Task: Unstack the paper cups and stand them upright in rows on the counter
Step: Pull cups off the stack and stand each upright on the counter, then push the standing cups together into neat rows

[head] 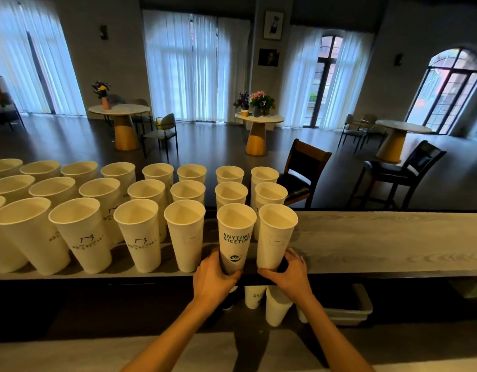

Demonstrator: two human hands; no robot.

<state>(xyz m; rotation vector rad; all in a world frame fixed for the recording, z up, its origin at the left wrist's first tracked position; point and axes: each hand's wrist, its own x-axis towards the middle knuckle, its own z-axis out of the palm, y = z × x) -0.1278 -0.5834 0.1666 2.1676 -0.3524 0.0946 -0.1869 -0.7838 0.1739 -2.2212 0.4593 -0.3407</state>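
Both hands low on the near row. My left hand (214,277) has its fingers (233,276) clamped round the foot of the printed cup (236,237), the one reading "ANYTIME NICETIME". My right hand (288,272) wraps the foot of the plain cup (276,241) just beside it, fingers (295,255) curled behind, thumb in front. I hold low because these cups are tall and narrow at the base; I judge a grip near the bottom steadies them as they settle.

Both cups upright, mouths up, at the right end of the near row on the grey surface (393,242). Whether their bases are fully down I cannot tell; my hands cover them.

The rows (141,205) run three deep away to the left, every cup standing, rims nearly touching. All cups I can see into are empty.

Below the surface's edge, on a lower shelf, more cups (276,307) wait beside a grey bin (350,310); contents of the bin hidden. Right half of the surface bare, so room to extend, I reckon.
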